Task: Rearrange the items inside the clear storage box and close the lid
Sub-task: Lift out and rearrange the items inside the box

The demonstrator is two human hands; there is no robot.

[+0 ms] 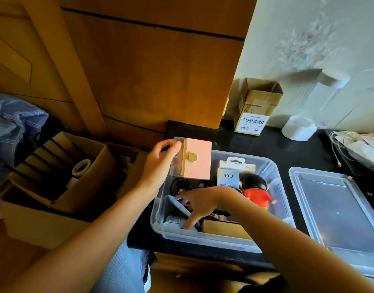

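The clear storage box (272, 166) stands open on a black table, filled with small items. My left hand (160, 163) grips a pink box with a gold clasp (197, 160) and holds it above the storage box's far left corner. My right hand (194, 205) reaches down into the left part of the box, fingers spread over a grey-blue packet (180, 207). Also inside are a white packaged item marked Q88 (228, 175), a doll in a red shirt (258, 194) and a wooden block (222, 229). The clear lid (338, 210) lies flat to the right of the box.
A small cardboard carton (256, 108) and a white tape roll (298, 127) stand at the back of the black table (249, 142). White cables (342, 142) lie far right. A large open cardboard box (55, 187) with books and tape sits left, under a wooden cabinet (139, 70).
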